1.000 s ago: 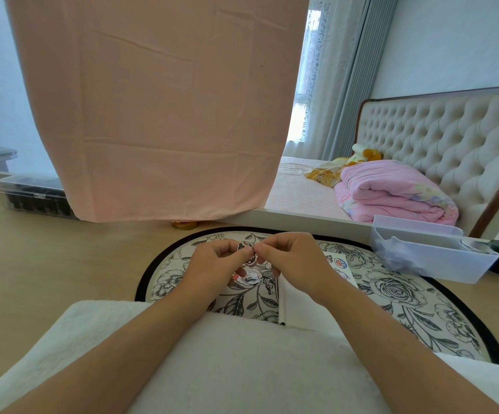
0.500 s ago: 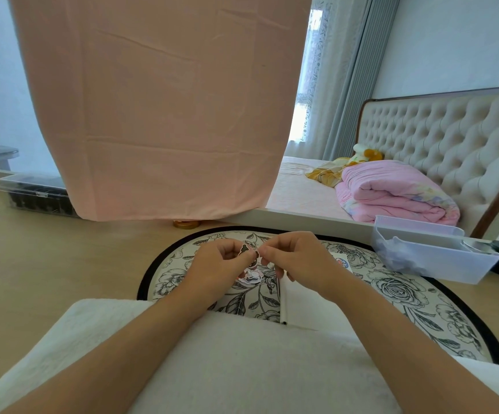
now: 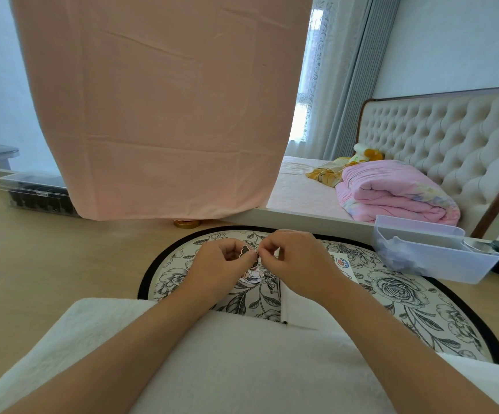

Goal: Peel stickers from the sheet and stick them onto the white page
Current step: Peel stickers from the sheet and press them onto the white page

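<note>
Further apart now: left hand (image 3: 220,262) and right hand (image 3: 297,258), each grip tight on the sticker (image 3: 244,251).

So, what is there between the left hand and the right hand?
A small sticker, pinched from both sides by the left hand and the right hand, above the floral mat; the head view shows it.

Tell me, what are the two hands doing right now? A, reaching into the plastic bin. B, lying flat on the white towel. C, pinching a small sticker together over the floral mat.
C: the left hand and right hand meet over the mat, fingers curled on a small sticker; the bin sits untouched to the right.
</note>
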`<state>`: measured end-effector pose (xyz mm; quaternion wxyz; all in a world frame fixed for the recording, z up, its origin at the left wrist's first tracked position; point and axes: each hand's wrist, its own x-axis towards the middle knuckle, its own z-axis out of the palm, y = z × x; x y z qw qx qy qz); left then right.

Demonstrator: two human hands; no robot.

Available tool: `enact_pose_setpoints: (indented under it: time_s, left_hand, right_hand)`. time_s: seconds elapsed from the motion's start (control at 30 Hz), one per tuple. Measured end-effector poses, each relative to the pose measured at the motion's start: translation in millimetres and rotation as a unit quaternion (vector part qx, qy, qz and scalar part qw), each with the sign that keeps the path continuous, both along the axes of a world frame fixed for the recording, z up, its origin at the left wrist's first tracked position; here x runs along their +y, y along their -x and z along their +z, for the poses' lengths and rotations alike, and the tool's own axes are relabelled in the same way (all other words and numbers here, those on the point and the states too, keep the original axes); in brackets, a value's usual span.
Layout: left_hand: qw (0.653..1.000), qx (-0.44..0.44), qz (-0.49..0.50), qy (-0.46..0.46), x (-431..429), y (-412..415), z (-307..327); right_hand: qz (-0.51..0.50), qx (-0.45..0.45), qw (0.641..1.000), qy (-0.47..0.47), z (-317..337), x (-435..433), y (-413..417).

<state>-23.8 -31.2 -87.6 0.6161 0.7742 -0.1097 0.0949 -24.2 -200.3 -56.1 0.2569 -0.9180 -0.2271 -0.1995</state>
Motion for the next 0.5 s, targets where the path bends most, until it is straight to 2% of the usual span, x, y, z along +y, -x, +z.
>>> enact_pose_setpoints:
  time_s: [0.13, 0.23, 0.37, 0.5]
  left_hand:
    - [1.000, -0.013, 0.003, -0.015, -0.9, 0.7, -0.4]
    - [1.000, -0.018, 0.004, -0.022, -2.1, 1.1, 0.3]
    - [1.000, -0.019, 0.007, -0.011, -1.2, 0.3, 0.9]
    - [0.998, -0.041, 0.049, -0.020, -1.1, -2.0, -4.0]
  right_hand:
    - [-0.022, -0.087, 0.993, 0.080, -2.5, 1.7, 0.1]
    - [-0.027, -0.101, 0.990, 0.091, -3.5, 2.1, -0.2]
    - [-0.009, -0.011, 1.000, -0.014, -3.8, 2.5, -0.3]
    - [0.006, 0.071, 0.990, -0.118, -4.6, 4.0, -2.2]
